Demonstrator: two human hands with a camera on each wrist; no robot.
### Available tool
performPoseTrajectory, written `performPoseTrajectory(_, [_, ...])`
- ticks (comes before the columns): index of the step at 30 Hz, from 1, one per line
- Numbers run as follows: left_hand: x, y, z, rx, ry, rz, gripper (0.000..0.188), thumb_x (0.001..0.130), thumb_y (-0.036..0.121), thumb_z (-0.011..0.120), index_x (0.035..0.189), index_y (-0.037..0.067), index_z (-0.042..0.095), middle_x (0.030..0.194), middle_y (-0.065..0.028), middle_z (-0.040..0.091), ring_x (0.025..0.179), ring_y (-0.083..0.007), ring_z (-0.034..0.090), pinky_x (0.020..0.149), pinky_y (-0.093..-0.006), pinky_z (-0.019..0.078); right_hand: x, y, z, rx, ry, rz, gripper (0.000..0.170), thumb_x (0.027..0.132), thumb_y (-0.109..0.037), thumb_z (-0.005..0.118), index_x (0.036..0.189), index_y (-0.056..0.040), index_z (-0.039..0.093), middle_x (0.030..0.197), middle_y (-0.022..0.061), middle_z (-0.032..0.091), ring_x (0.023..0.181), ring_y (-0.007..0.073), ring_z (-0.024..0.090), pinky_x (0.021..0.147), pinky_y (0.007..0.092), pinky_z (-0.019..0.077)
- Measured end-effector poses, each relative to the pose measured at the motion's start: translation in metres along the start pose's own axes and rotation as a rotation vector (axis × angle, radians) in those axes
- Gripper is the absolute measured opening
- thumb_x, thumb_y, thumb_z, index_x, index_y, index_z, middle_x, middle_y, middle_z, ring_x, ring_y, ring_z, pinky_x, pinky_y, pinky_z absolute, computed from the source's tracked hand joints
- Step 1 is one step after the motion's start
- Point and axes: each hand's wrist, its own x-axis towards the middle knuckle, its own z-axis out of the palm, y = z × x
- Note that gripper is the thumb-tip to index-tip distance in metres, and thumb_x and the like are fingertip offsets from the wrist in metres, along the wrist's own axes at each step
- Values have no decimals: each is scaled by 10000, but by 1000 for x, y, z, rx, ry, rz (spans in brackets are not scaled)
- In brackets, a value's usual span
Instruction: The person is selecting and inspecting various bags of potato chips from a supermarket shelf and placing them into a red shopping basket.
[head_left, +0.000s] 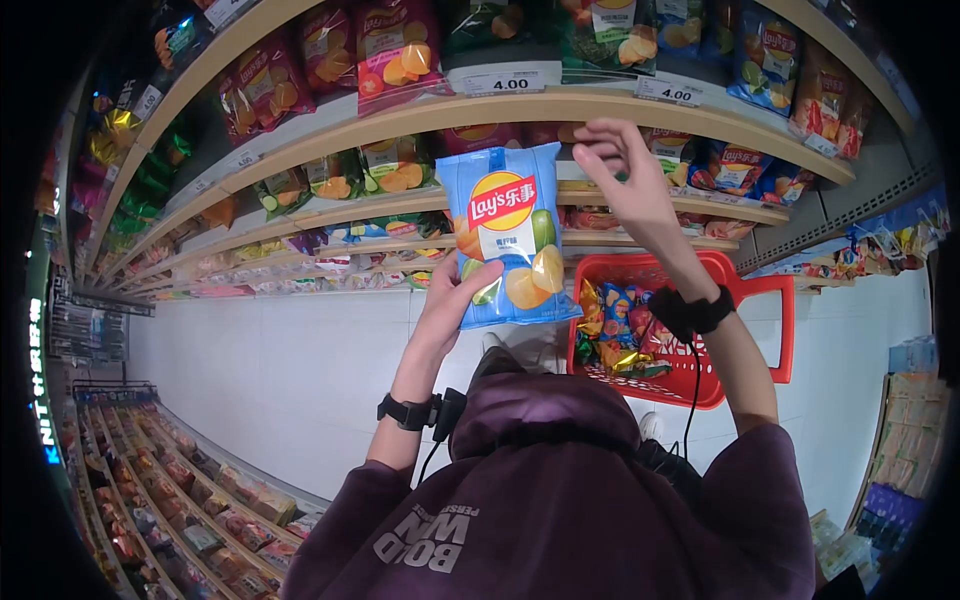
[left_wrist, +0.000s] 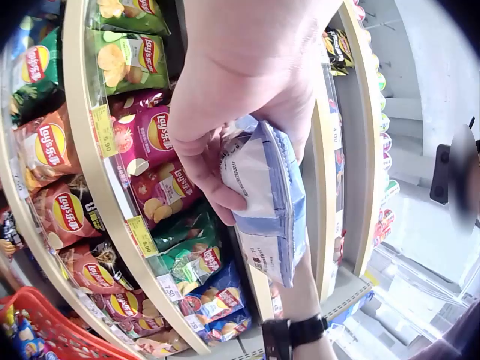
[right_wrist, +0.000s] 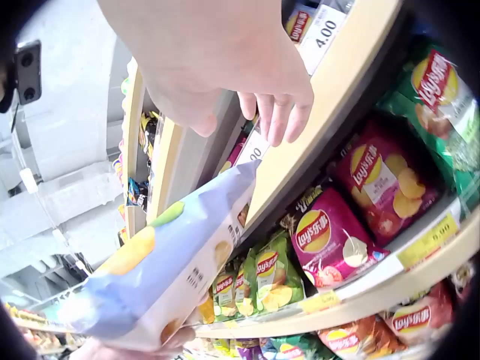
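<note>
Left hand (head_left: 437, 305) grips blue chip bag (head_left: 503, 238), thumb across front, before the shelves (head_left: 600, 104). Right hand (head_left: 637, 188) beside bag's top, empty, fingers loosely bent. Red basket (head_left: 640, 263) below. Likely holding step; next move calls for steady left grip.

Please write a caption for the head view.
Left hand holds blue chip bag above red basket.

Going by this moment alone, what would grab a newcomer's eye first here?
Probably the light-blue Lay's bag, front and centre in the head view, gripped by the left hand, with the right hand raised empty beside it. Next, the bright red basket holding colourful packets, low and to the right. Behind them curve shelves packed with chip bags.
</note>
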Motion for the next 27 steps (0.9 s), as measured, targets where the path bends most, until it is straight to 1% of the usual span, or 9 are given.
performPoseTrajectory(4, [4,14,0,-8,13,34,459,826,178,701,1202,-9,517,1107,-76,619,964,-111,599,836,-252,475,-44,9,6,261,-388,275,578,868,-250,670,1289,-3,360,1045,123,638,904,146,607,795,294,486])
performPoseTrajectory(7, [2,31,11,69,4,130,492,802,144,725,1224,6,512,1113,-62,616,978,-111,588,859,-259,461,-54,-26,13,327,-461,321,605,860,-235,686,1298,-11,334,1012,102,643,881,129,601,780,292,485])
performPoseTrajectory(12, [1,57,19,157,-30,406,525,766,68,747,1230,8,507,1101,-53,615,983,-121,584,879,-271,452,-43,-46,11,192,-387,79,621,793,-178,745,1259,-12,369,938,83,657,862,122,597,755,280,488])
performPoseTrajectory(15, [1,68,23,211,-28,491,524,766,61,747,1227,1,504,1097,-60,614,995,-122,577,872,-268,456,-40,-52,12,266,-316,95,636,781,-185,753,1274,-23,385,1042,103,627,920,142,589,784,300,493])
performPoseTrajectory(18, [4,71,29,331,74,537,509,782,79,735,1227,-10,504,1091,-85,614,995,-118,574,821,-258,480,-39,-52,12,-143,-79,-115,673,777,-198,751,1310,-35,374,1190,134,545,1032,182,564,817,325,494])
performPoseTrajectory(21, [3,62,30,438,192,495,474,818,117,700,1232,-16,511,1095,-115,615,981,-124,583,761,-252,505,-45,-56,17,-50,-248,-211,711,774,-217,747,1344,-53,353,1277,143,465,1107,237,530,845,339,488])
performPoseTrajectory(22, [3,56,28,452,195,498,460,834,127,682,1238,-15,515,1106,-125,614,978,-129,589,745,-250,510,-48,-55,23,-106,-225,-247,764,772,-245,756,1362,-35,318,1267,155,470,1111,236,530,874,342,472])
performPoseTrajectory(25, [0,58,35,373,75,580,356,879,147,615,1202,0,582,1140,-128,614,932,-157,610,734,-261,516,-55,-43,35,239,-155,23,805,769,-270,765,1361,-4,289,1251,166,482,1111,220,525,903,341,451])
performPoseTrajectory(27, [-2,55,32,410,-3,600,325,883,141,606,1177,4,608,1137,-120,616,904,-163,614,732,-267,515,-48,-36,31,385,-207,155,735,815,-229,721,1349,11,276,1236,149,505,1115,176,521,934,326,431])
